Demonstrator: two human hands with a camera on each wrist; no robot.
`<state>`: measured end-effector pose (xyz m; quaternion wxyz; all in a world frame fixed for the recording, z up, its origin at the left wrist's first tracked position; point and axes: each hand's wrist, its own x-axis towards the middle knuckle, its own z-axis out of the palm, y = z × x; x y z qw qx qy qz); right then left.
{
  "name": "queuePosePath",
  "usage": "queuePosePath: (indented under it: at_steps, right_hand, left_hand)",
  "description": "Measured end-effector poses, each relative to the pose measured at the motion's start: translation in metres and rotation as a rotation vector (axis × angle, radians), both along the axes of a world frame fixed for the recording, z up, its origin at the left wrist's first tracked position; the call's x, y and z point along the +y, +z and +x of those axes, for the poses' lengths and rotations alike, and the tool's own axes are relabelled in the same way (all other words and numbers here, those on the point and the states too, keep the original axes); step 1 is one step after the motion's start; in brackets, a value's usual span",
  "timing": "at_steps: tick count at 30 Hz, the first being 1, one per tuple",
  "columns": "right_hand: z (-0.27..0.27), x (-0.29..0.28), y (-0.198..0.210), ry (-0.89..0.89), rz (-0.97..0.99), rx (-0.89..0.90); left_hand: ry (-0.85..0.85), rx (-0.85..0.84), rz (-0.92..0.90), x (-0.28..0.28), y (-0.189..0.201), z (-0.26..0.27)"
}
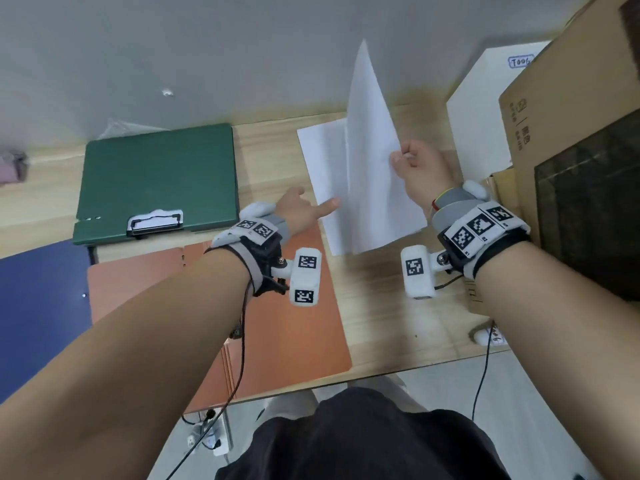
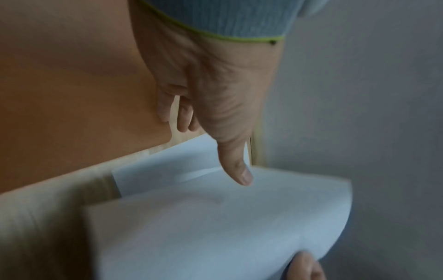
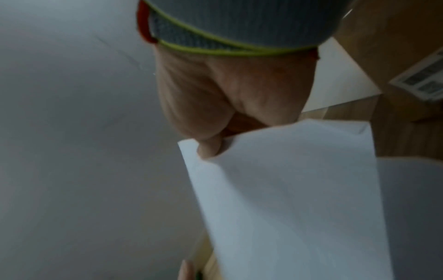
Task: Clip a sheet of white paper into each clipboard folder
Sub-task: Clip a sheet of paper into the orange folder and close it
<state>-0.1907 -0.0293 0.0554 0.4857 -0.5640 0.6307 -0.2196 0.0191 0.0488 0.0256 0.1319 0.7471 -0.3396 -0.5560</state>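
A lifted white sheet (image 1: 372, 143) stands tilted above a stack of white paper (image 1: 320, 157) on the wooden table. My right hand (image 1: 414, 166) pinches the sheet's right edge (image 3: 287, 180) between thumb and curled fingers. My left hand (image 1: 304, 207) reaches toward the stack with its thumb (image 2: 236, 168) stretched out over the paper's left edge (image 2: 167, 170) and the other fingers loosely bent, holding nothing. A closed green clipboard folder (image 1: 159, 178) with a metal clip (image 1: 156, 221) lies at the back left. An orange folder (image 1: 287, 320) lies under my left forearm, a blue one (image 1: 38, 306) at the left.
A white box (image 1: 485, 109) and big cardboard boxes (image 1: 571, 109) crowd the table's right side, close to my right wrist. A grey wall (image 1: 173, 46) rises behind the table. Cables hang off the front edge (image 1: 398, 368) near my lap.
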Motion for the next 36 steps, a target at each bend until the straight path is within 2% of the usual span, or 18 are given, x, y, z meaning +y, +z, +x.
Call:
queuePosePath:
  at_steps: [4,7,9,11,13,14,17,22,24,27,30,36]
  right_hand:
    - [0.028,0.027,0.027,0.125,0.173,-0.283]
    - [0.05,0.045,0.039,0.212,0.397,-0.575]
    - [0.063,0.057,0.039,0.268,0.46,-0.649]
    - [0.071,0.067,0.034,0.287,0.492,-0.654]
    - [0.067,0.071,0.021,0.287,0.483,-0.542]
    - [0.064,0.077,0.013,0.301,0.48,-0.462]
    - [0.051,0.093,-0.009,0.286,0.582,-0.353]
    - [0.058,0.12,-0.022,0.278,0.674,-0.222]
    - [0.067,0.126,-0.03,0.322,0.628,-0.102]
    - [0.068,0.13,-0.052,0.398,0.518,0.148]
    - [0.06,0.135,-0.058,0.416,0.43,0.344]
    - [0.051,0.155,-0.091,0.323,0.45,0.364]
  left_hand:
    - [0.16,0.159,0.035,0.018,0.009,0.028]
    - [0.309,0.413,0.093,0.03,0.014,0.039]
    - [0.421,0.59,0.136,0.044,0.012,0.048]
    - [0.455,0.633,0.108,0.062,0.008,0.061]
    - [0.504,0.508,0.07,0.075,0.007,0.072]
    - [0.526,0.39,0.04,0.084,0.009,0.083]
    - [0.425,0.138,-0.033,0.107,0.022,0.105]
    - [0.234,0.175,-0.046,0.129,0.026,0.104]
    - [0.252,0.147,-0.063,0.136,0.017,0.101]
    - [0.323,-0.007,-0.081,0.15,-0.01,0.108]
    - [0.343,-0.095,0.019,0.166,-0.031,0.121]
    - [0.026,-0.352,0.208,0.205,-0.064,0.126]
